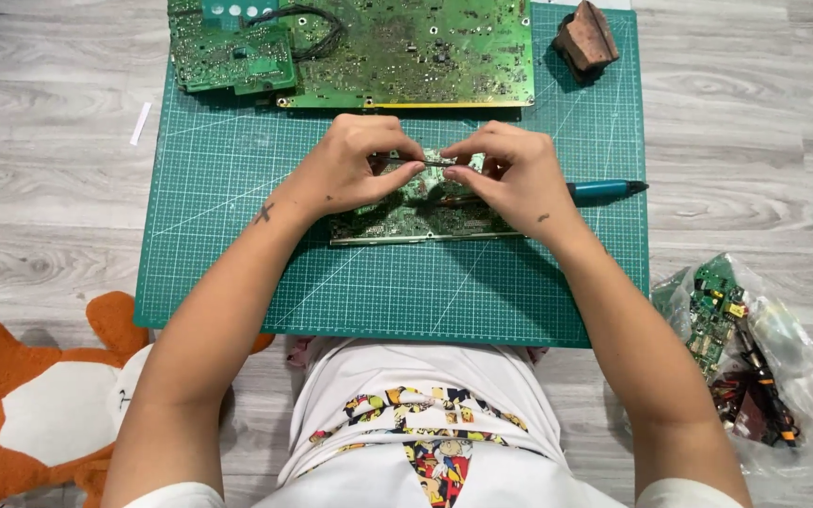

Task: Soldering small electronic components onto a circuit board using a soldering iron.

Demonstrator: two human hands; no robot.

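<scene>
My left hand and right hand pinching a thin metal strip between fingertips, its long axis running left to right, held just above a small green circuit board on the green cutting mat, teal-handled tool lying beside my right hand, pointing right.

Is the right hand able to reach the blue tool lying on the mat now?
Probably yes. The blue tool lies just beside the right hand on the green mat, nothing covering it, though both hands pinch a thin piece over the small board.
</scene>
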